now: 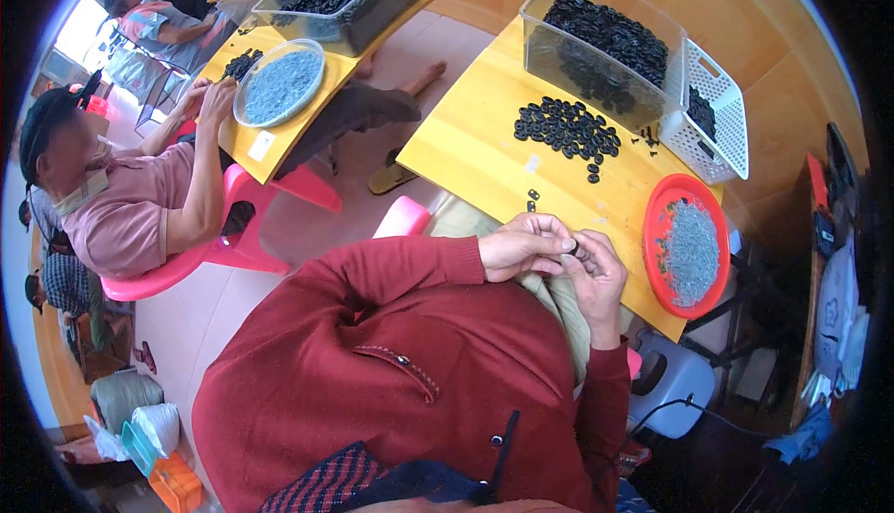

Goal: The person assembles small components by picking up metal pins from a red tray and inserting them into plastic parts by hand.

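Observation:
My left hand (pixel 527 247) and my right hand (pixel 596 273) meet at the near edge of the yellow table (pixel 466 131). Between their fingertips sits a small black oval part (pixel 573 251), mostly covered by the fingers. Both hands are closed in a pinch on it. Just beyond my left hand lie a couple of loose black parts (pixel 532 200). Farther out spreads a pile of black oval parts with holes (pixel 566 128). A red round tray (pixel 656 276) of small pale, shiny pieces (pixel 693 254) stands to the right of my hands.
A clear plastic bin (pixel 535 43) heaped with black parts stands at the table's far side, beside a white perforated basket (pixel 729 131) holding more. On the left, another person (pixel 140 187) works at a second yellow table (pixel 279 155). A grey stool (pixel 684 392) stands at right.

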Demonstrator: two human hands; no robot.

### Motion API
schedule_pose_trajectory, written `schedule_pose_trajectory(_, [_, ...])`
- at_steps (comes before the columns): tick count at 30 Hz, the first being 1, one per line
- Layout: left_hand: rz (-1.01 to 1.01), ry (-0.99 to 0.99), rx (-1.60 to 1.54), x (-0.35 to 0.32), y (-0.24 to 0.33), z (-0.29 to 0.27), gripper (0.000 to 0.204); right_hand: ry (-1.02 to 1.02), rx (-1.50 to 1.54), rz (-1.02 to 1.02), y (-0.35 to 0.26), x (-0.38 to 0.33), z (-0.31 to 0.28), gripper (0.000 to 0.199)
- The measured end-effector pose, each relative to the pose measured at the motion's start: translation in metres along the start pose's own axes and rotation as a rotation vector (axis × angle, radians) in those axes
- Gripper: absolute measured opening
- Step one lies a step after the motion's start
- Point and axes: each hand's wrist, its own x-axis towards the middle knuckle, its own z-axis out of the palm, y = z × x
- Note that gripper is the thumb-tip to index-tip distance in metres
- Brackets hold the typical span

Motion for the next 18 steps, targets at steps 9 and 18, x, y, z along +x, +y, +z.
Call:
schedule_pose_trajectory(9, [0.006,0.019,0.009,-0.001,0.004,-0.001,0.008,0.112,-0.140,0.007,0.002,0.001,-0.007,0.026])
schedule_pose_trajectory(18, [0.011,0.049,0.010,-0.002,0.006,0.009,0.007,0.190,-0.108,0.015,0.000,0.001,-0.016,0.031])
